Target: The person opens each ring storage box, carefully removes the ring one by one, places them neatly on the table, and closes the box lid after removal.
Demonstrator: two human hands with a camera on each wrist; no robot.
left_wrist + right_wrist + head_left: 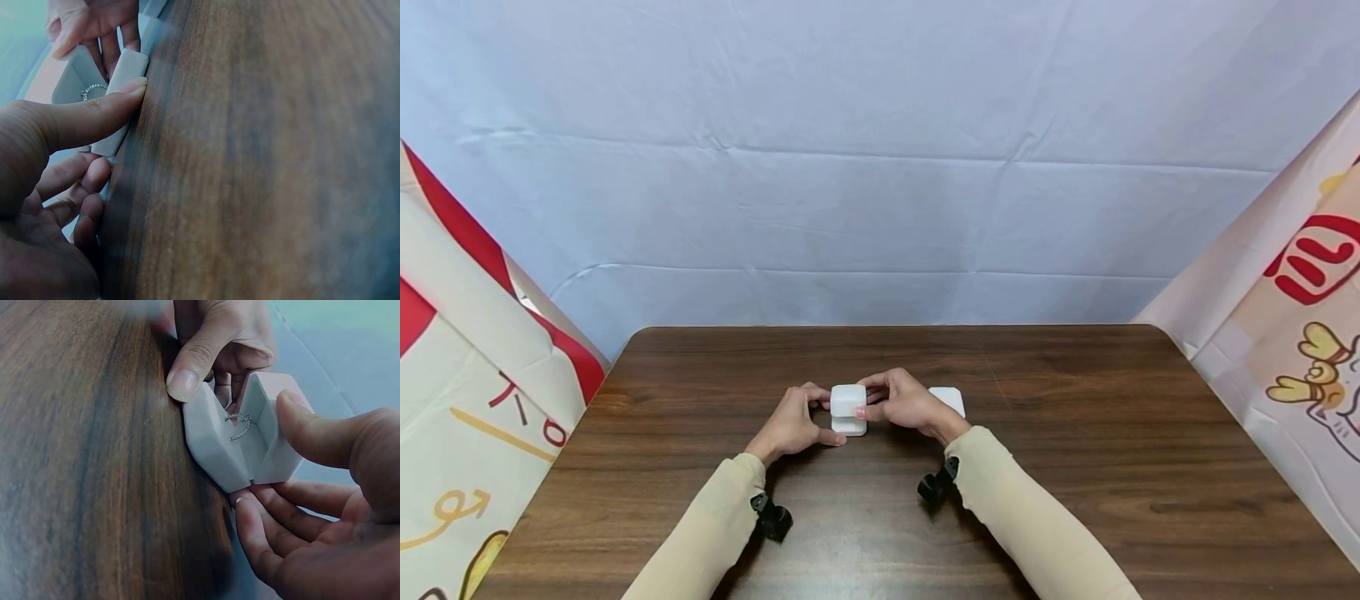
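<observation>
Box: small white ring box (848, 410) on the tabletop (1075, 467), partly open, ring (238, 425) seated inside.
Hands: left hand (793, 425) pinches the base; right hand (904, 402) grips the lid.
Left: in my judgement, swinging the lid to its end.

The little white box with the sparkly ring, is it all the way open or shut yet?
Neither yet. The small white hinged ring box stands on the dark wooden table, its lid partly raised, and a sparkly silver ring already sits inside. The left hand pinches the base while the right hand holds the lid. Which way the lid is going cannot be told. A second white box waits untouched.
</observation>
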